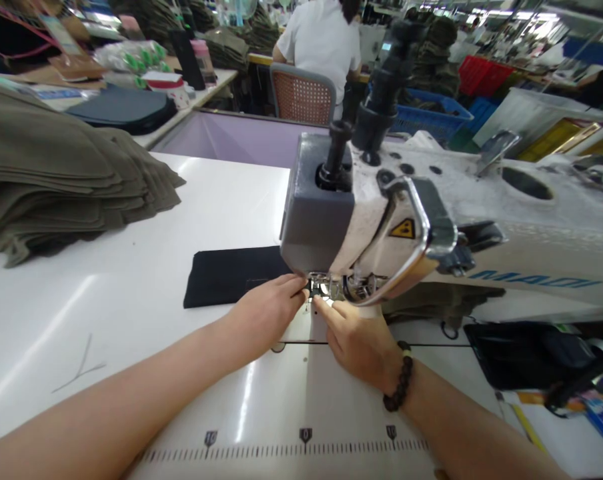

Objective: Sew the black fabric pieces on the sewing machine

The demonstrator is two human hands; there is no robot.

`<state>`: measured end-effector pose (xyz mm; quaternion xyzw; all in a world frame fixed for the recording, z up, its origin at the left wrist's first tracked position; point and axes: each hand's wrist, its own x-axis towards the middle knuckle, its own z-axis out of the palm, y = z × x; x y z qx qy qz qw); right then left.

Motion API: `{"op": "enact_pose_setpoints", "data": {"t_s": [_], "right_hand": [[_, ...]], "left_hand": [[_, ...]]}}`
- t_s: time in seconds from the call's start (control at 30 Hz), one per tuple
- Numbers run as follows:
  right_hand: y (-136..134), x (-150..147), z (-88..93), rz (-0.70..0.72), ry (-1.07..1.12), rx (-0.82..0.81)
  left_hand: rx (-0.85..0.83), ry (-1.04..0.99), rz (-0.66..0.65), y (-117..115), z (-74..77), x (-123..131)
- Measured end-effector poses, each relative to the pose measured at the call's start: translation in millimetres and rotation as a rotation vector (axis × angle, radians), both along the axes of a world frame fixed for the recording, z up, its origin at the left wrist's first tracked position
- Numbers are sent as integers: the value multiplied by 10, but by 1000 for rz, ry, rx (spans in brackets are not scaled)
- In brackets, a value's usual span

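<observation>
A flat black fabric piece (221,277) lies on the white sewing table, and its right end runs beneath the head of a sewing machine (316,213). My left hand (269,310) is closed at the fabric's near edge, fingertips together just left of the presser foot (317,285). From the other side my right hand (359,337), with a dark beaded bracelet (400,377) on its wrist, reaches its index finger to the foot. Its other fingers are bent. What sits under the right fingertips is too small to make out.
Stacked olive-brown fabric pieces (71,173) stand at the left. A ruler scale (306,450) runs along the table's front edge. More olive cloth (439,303) lies beneath the machine arm, near a black tray (511,353). Ahead, a person in a white shirt (316,47) sits facing away.
</observation>
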<state>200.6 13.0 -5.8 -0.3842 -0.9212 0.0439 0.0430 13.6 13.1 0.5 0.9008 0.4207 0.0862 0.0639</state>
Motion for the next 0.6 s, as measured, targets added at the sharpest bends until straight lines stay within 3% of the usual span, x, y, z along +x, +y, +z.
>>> {"op": "enact_pose_setpoints", "data": {"t_s": [0.3,0.5,0.6], "right_hand": [[-7,-3,-6,-13,29,-27],[-11,-25,59,-25,28,-37],[0,-34,78,-23,-1,-47]], "left_hand": [[86,11,43,85,-136,-42],[67,106,80,63,-9,2],[81,231,171,19,5,-13]]}}
